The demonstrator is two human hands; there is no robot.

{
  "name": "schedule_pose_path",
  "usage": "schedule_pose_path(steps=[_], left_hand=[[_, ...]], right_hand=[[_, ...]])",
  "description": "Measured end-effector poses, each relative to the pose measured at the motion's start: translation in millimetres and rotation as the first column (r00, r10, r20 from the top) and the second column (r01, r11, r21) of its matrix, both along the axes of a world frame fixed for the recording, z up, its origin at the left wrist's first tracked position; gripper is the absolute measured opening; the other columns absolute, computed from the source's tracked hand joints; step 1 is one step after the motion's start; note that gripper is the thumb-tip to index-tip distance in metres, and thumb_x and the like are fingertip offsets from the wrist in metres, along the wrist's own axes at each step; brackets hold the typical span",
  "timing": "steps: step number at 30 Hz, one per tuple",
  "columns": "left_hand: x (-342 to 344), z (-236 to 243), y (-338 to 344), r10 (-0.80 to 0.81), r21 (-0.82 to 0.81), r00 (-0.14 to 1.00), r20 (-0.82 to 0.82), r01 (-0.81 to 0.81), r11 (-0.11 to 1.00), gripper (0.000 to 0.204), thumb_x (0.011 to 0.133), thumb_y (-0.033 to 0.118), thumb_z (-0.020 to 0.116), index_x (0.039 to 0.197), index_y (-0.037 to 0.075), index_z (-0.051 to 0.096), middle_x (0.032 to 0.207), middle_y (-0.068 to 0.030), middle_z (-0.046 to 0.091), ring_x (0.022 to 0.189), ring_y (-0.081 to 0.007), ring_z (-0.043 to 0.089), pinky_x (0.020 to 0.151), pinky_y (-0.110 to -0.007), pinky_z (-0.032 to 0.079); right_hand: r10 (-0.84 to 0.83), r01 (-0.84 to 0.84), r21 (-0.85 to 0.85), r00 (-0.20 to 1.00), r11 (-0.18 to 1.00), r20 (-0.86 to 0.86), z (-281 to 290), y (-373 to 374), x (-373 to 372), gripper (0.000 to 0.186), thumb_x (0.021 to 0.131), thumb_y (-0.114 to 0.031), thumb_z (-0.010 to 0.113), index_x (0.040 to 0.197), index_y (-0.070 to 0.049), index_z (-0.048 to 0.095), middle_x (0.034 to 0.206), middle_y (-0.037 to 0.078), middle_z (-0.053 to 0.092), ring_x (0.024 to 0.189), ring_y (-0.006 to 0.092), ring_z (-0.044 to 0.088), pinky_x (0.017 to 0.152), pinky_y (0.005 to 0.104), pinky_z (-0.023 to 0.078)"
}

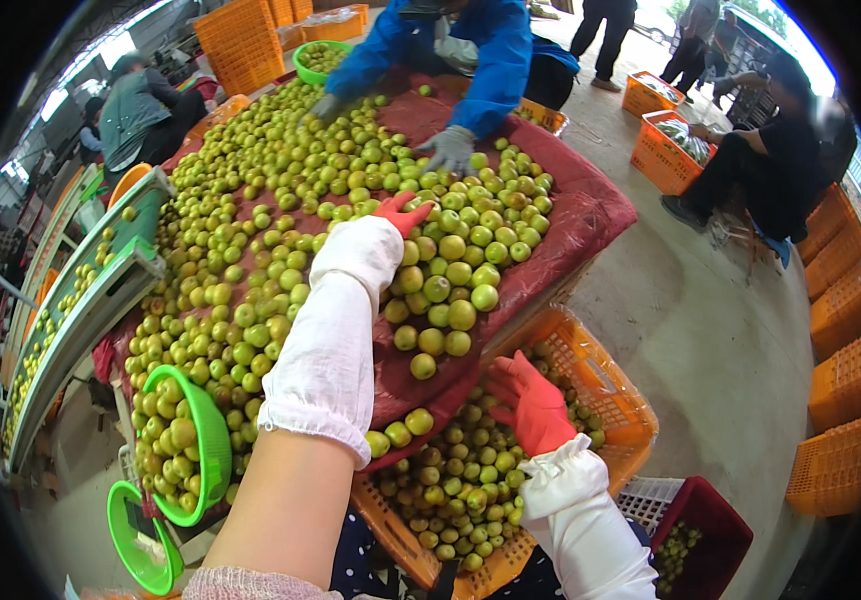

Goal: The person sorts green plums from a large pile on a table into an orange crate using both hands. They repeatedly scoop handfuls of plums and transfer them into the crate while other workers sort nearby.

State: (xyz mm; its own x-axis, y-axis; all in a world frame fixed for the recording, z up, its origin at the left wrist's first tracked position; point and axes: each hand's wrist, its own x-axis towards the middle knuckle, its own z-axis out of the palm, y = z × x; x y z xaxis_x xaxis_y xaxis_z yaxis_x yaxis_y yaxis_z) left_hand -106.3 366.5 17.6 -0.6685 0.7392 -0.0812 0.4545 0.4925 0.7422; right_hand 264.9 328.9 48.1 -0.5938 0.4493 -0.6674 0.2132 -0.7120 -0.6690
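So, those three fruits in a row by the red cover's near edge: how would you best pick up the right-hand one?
I'd cup the right-hand fruit round its sides, coming from above and the right, perhaps with the right hand. It's round, without a handle; the middle fruit crowds its left, while its right side looks open.

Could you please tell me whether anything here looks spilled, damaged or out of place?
Nothing looks clearly damaged or spilled. The one slight oddity is three green fruits at the near edge of the red table cover, set apart from the main fruit spread, beside the fruit-filled orange crate.
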Motion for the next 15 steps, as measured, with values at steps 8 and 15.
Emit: schedule_pose_path(steps=[8,15], left_hand=[[41,18,-27,-0.437,-0.021,0.796,0.419,0.489,0.872,0.074,0.075,0.060,0.071,0.129,0.011,0.061,0.126,-0.0068,0.062,0.113,-0.0185,0.057,0.099,-0.032,0.042],[112,-5,-102,-0.516,0.051,0.824,0.233,0.520,0.853,0.063,0.080,0.056,0.064,0.129,0.017,0.061,0.137,-0.0136,0.052,0.124,-0.0305,0.049,0.107,-0.037,0.037]], right_hand=[[-0.074,0.066,-0.062,0.988,0.996,-0.138,-8,4,2,0.079,0.091,-0.063,0.047,0.152,-0.018,0.024,0.157,0.006,0.025,0.138,0.0327,0.031,0.105,0.0562,0.029],[0.027,-0.054,-0.097,0.965,0.994,-0.262,-6,-11,-9,0.073,0.093,-0.066,0.037,0.153,-0.029,0.017,0.155,0.002,0.027,0.137,0.0337,0.032,0.101,0.0643,0.032]])
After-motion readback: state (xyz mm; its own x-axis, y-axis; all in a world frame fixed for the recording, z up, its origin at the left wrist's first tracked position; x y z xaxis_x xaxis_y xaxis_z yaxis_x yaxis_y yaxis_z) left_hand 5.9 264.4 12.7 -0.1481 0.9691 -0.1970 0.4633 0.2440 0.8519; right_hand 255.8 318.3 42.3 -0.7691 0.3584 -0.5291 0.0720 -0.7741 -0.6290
